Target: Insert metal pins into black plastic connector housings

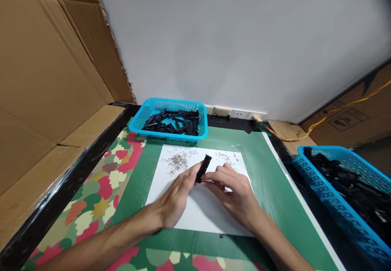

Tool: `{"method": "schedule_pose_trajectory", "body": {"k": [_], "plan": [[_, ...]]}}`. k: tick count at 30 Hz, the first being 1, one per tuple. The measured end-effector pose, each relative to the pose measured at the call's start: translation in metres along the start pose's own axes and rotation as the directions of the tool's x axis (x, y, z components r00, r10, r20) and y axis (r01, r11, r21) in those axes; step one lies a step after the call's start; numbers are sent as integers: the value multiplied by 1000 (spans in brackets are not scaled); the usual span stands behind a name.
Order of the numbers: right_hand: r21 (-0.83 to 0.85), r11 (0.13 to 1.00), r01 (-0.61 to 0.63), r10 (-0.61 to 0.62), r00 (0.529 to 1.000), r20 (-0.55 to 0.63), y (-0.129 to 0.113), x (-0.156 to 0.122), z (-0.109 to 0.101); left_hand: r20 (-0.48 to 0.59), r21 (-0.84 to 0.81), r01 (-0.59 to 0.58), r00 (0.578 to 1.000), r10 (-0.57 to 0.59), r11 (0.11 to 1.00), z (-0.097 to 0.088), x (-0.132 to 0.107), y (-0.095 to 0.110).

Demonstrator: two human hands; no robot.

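A narrow black plastic part stands tilted above the white sheet, with my left hand closed around its left side. Thumb and index finger of my right hand are pinched together at the part's lower right end; whatever lies between those fingertips is too small to make out. On the white sheet, a heap of small bent metal wire pieces lies beyond my left hand. A looser scatter of similar wire pieces is behind my right hand.
A blue basket of black plastic parts stands at the back by the wall. Another blue basket with black parts is at the right. Cardboard walls the left side. Yellow and red wires run from a plug.
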State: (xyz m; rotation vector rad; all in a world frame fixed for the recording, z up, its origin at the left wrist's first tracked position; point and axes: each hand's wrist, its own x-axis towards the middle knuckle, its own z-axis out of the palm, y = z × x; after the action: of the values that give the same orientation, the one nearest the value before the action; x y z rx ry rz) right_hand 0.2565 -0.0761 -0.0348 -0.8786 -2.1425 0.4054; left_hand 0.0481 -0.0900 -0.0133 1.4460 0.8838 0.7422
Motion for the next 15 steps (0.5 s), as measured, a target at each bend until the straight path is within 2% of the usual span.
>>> {"method": "schedule_pose_trajectory", "body": {"k": [4,7,11,15], "plan": [[13,999,38,-38,999,-10,4,0,-3,16,-102,40,999,-39,994,0,1,-3],[-29,997,76,-78,994,-74,9,0,-5,22,-109,29,999,-27,994,0,1,-2],[-156,975,158,-175,979,-105,14,-1,-6,73,-33,-8,997,10,999,-3,0,3],[-204,941,270,-296,949,-108,15,-3,-7,133,63,-118,985,109,991,-6,0,1]]}}
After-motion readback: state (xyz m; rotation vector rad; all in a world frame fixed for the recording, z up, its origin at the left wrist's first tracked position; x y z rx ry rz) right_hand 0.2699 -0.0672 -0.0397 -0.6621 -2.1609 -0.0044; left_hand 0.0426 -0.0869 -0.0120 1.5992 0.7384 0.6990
